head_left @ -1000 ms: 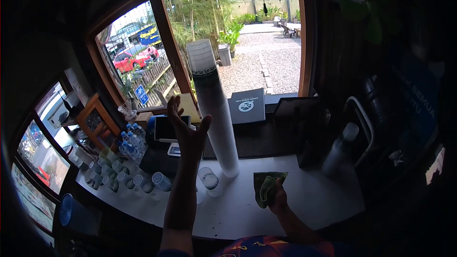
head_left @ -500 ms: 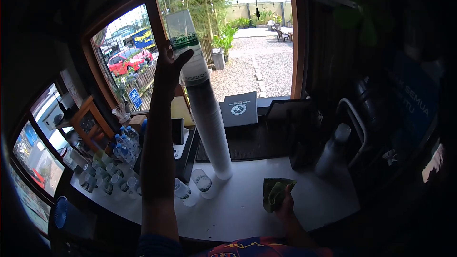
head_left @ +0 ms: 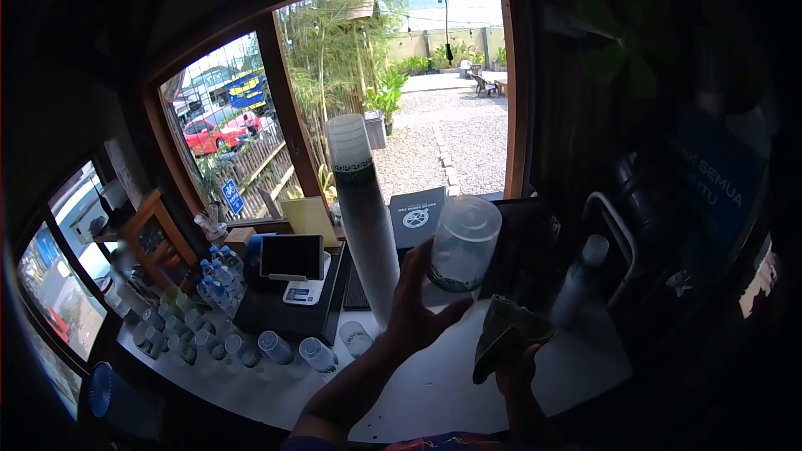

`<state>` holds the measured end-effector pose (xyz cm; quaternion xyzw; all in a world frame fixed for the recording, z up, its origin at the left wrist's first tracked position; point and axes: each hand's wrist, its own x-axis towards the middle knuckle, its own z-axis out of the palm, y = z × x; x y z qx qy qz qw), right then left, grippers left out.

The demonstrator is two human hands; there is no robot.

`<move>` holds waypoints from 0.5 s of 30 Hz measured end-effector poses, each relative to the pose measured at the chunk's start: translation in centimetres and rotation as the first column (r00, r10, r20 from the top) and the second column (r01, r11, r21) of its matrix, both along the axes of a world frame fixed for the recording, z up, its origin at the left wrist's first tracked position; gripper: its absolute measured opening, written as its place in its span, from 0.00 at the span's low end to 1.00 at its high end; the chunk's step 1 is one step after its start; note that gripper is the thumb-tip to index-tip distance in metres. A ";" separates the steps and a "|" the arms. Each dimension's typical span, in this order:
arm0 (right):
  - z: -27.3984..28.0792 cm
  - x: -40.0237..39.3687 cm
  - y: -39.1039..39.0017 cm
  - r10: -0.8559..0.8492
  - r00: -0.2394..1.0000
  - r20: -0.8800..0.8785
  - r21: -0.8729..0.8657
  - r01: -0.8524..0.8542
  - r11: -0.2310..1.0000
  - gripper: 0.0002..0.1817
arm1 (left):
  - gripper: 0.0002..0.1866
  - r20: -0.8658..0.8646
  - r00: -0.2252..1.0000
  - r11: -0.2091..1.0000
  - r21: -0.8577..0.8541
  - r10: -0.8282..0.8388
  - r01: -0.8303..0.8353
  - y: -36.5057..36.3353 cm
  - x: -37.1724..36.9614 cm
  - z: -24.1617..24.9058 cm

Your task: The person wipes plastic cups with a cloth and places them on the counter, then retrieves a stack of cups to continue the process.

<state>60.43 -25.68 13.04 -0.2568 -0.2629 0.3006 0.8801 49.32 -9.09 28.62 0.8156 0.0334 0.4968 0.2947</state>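
Observation:
My left hand is closed round a clear plastic cup with a dark green printed band, held upside down above the counter. Just right of it, my right hand grips a folded green cloth. The cloth is close below the cup; a small gap seems to separate them. Behind my left hand rises a tall stack of nested cups, also upside down and leaning a little left. Single cups stand along the counter, among them one cup left of my left forearm.
On the white counter are a tablet on a stand, several water bottles and more cups at left. A dark box with a round logo sits by the window. A pale bottle stands at right.
My left hand has come down and right from the top of the stack, bringing one cup off it. My right hand has raised the cloth slightly toward that cup.

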 end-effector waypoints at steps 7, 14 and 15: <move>-3.0 2.3 0.2 -0.010 1.000 0.008 -0.201 0.011 0.980 0.36 | 0.43 -0.432 0.766 0.750 -0.654 -0.476 0.098 -8.9 -2.7 -23.8; -6.6 -5.8 2.6 0.236 0.756 0.610 -0.463 0.099 0.881 0.42 | 0.40 -0.167 0.986 0.639 -0.758 0.001 -0.129 -5.7 -6.0 -19.8; -6.2 -4.8 3.2 0.283 0.823 0.492 -0.454 -0.035 0.890 0.40 | 0.40 -0.244 0.969 0.731 -0.657 0.028 -0.187 -6.2 -6.1 -20.0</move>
